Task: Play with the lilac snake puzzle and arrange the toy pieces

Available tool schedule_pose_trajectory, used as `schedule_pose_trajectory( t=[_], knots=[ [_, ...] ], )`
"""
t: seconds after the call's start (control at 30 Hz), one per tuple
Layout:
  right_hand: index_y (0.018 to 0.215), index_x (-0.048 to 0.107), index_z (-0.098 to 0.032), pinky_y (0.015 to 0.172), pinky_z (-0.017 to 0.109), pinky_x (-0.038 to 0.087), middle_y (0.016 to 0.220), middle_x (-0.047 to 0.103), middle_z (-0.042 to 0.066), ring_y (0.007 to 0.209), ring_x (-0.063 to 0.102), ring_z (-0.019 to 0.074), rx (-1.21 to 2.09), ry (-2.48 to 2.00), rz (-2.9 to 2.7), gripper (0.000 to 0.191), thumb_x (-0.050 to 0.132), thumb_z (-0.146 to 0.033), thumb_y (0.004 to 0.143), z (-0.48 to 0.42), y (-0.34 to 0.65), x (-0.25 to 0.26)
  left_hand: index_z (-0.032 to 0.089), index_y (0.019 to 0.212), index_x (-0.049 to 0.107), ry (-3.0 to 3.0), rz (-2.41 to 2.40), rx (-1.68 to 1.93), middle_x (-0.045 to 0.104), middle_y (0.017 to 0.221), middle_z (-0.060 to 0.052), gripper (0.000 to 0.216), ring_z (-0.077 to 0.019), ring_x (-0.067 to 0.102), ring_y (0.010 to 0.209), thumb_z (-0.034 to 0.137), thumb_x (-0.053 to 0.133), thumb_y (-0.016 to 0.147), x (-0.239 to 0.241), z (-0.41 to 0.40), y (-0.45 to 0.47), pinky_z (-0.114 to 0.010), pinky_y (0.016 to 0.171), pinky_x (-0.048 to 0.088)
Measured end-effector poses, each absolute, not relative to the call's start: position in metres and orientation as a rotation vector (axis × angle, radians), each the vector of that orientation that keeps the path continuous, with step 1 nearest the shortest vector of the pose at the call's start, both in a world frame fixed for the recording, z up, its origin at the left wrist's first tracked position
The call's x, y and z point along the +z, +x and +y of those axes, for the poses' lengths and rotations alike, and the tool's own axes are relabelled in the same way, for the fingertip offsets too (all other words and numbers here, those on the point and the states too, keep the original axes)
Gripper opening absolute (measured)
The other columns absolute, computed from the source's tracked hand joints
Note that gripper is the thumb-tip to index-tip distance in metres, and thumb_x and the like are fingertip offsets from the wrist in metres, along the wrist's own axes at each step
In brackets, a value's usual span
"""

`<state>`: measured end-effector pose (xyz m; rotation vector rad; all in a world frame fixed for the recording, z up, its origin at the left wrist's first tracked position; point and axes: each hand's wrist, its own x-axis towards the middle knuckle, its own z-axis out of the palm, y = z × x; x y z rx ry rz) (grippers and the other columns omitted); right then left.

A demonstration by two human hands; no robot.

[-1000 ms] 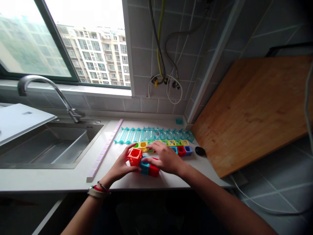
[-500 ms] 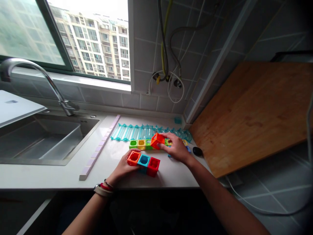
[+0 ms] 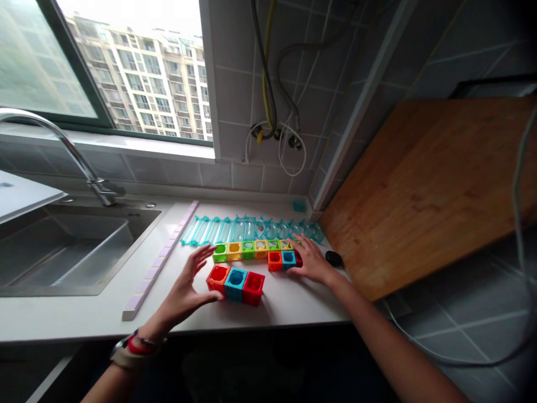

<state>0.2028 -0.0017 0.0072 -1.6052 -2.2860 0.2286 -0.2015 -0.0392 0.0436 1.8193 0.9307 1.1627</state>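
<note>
In front of me on the white counter stands a joined row of orange, blue and red cube blocks (image 3: 235,284) with round holes on top. My left hand (image 3: 187,291) is open at its left end, fingers spread, thumb beside the orange cube. Behind it lies a longer row of green and yellow cube blocks (image 3: 235,251). Against that row's front side sits a second short row with an orange cube (image 3: 275,261), a blue cube (image 3: 289,259) and a partly hidden red one. My right hand (image 3: 309,260) spreads over its right end, fingers apart, thumb near the blue cube.
Clear teal-edged plastic pieces (image 3: 222,230) lie along the back. A long pale lilac strip (image 3: 159,263) separates the blocks from the sink (image 3: 104,282). At the right are a black rounded object (image 3: 334,258) and a leaning wooden board (image 3: 432,190).
The raised orange cube has been put down at the left of the second short row, and my right hand has let go and moved right. My left hand has opened off the front row.
</note>
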Motion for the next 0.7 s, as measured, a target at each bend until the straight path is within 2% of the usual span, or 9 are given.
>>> schedule_pose_trajectory(
  t=[0.1, 0.2, 0.27, 0.33, 0.4, 0.47, 0.57, 0.63, 0.7],
  knots=[
    [0.159, 0.039, -0.023, 0.124, 0.057, 0.027, 0.165, 0.036, 0.016, 0.154, 0.028, 0.0404, 0.317, -1.614, -2.326, 0.113, 0.088, -0.061, 0.065, 0.011, 0.224, 0.014, 0.029, 0.155, 0.037, 2.012, 0.859, 1.188, 0.047, 0.157, -0.015, 0.074, -0.0348, 0.042, 0.148, 0.054, 0.067, 0.092, 0.107, -0.035, -0.186, -0.055, 0.121, 0.034],
    [0.157, 0.043, -0.02, 0.123, 0.054, 0.029, 0.16, 0.045, 0.016, 0.149, 0.038, 0.0384, 0.377, -1.562, -2.378, 0.108, 0.086, -0.062, 0.067, 0.02, 0.229, 0.017, 0.029, 0.145, 0.052, 2.431, 0.83, 0.695, 0.057, 0.148, -0.011, 0.058, -0.0314, 0.053, 0.138, 0.049, 0.068, 0.093, 0.146, -0.014, -0.132, -0.047, 0.115, 0.043],
    [0.153, 0.047, -0.018, 0.121, 0.054, 0.031, 0.155, 0.05, 0.017, 0.145, 0.044, 0.0374, 0.372, -1.546, -2.377, 0.101, 0.086, -0.06, 0.069, 0.022, 0.227, 0.017, 0.027, 0.146, 0.053, 2.579, 0.816, 0.404, 0.059, 0.145, -0.013, 0.063, -0.0315, 0.061, 0.128, 0.053, 0.069, 0.091, 0.143, 0.01, -0.089, -0.044, 0.107, 0.049],
    [0.151, 0.05, -0.018, 0.119, 0.054, 0.033, 0.153, 0.053, 0.018, 0.141, 0.049, 0.0366, 0.358, -1.537, -2.367, 0.096, 0.085, -0.057, 0.071, 0.022, 0.224, 0.017, 0.023, 0.15, 0.048, 2.651, 0.87, 0.188, 0.055, 0.149, -0.017, 0.08, -0.0351, 0.057, 0.133, 0.05, 0.078, 0.082, 0.122, 0.034, -0.052, -0.044, 0.11, 0.046],
    [0.149, 0.051, -0.02, 0.119, 0.055, 0.032, 0.151, 0.054, 0.017, 0.139, 0.05, 0.0363, 0.34, -1.53, -2.358, 0.093, 0.086, -0.055, 0.071, 0.02, 0.222, 0.016, 0.018, 0.152, 0.046, 2.657, 0.893, 0.098, 0.053, 0.151, -0.021, 0.095, -0.04, 0.055, 0.135, 0.043, 0.088, 0.07, 0.096, 0.056, -0.026, -0.047, 0.11, 0.045],
    [0.15, 0.051, -0.021, 0.12, 0.057, 0.03, 0.152, 0.054, 0.016, 0.141, 0.048, 0.0363, 0.322, -1.529, -2.345, 0.093, 0.086, -0.054, 0.07, 0.017, 0.22, 0.015, 0.016, 0.153, 0.044, 2.639, 0.922, 0.036, 0.058, 0.145, -0.023, 0.101, -0.041, 0.062, 0.127, 0.044, 0.089, 0.067, 0.076, 0.07, -0.012, -0.046, 0.103, 0.051],
    [0.151, 0.049, -0.022, 0.121, 0.059, 0.026, 0.153, 0.053, 0.015, 0.143, 0.044, 0.0365, 0.312, -1.532, -2.323, 0.095, 0.087, -0.053, 0.069, 0.014, 0.219, 0.012, 0.019, 0.153, 0.043, 2.618, 0.935, 0.004, 0.064, 0.141, -0.02, 0.099, -0.0378, 0.067, 0.122, 0.049, 0.087, 0.07, 0.067, 0.076, -0.01, -0.043, 0.098, 0.054],
    [0.151, 0.049, -0.023, 0.121, 0.061, 0.025, 0.153, 0.053, 0.015, 0.143, 0.044, 0.0371, 0.315, -1.535, -2.309, 0.095, 0.087, -0.052, 0.068, 0.013, 0.219, 0.01, 0.02, 0.155, 0.041, 2.616, 0.934, 0.04, 0.058, 0.148, -0.02, 0.098, -0.037, 0.063, 0.129, 0.051, 0.084, 0.073, 0.077, 0.07, -0.021, -0.043, 0.102, 0.052],
    [0.152, 0.048, -0.023, 0.122, 0.062, 0.023, 0.153, 0.052, 0.015, 0.144, 0.043, 0.0386, 0.318, -1.543, -2.301, 0.098, 0.088, -0.052, 0.067, 0.013, 0.221, 0.01, 0.021, 0.157, 0.037, 2.615, 0.944, 0.111, 0.051, 0.155, -0.019, 0.089, -0.0357, 0.057, 0.136, 0.055, 0.075, 0.084, 0.095, 0.054, -0.045, -0.045, 0.108, 0.049]
  ],
)
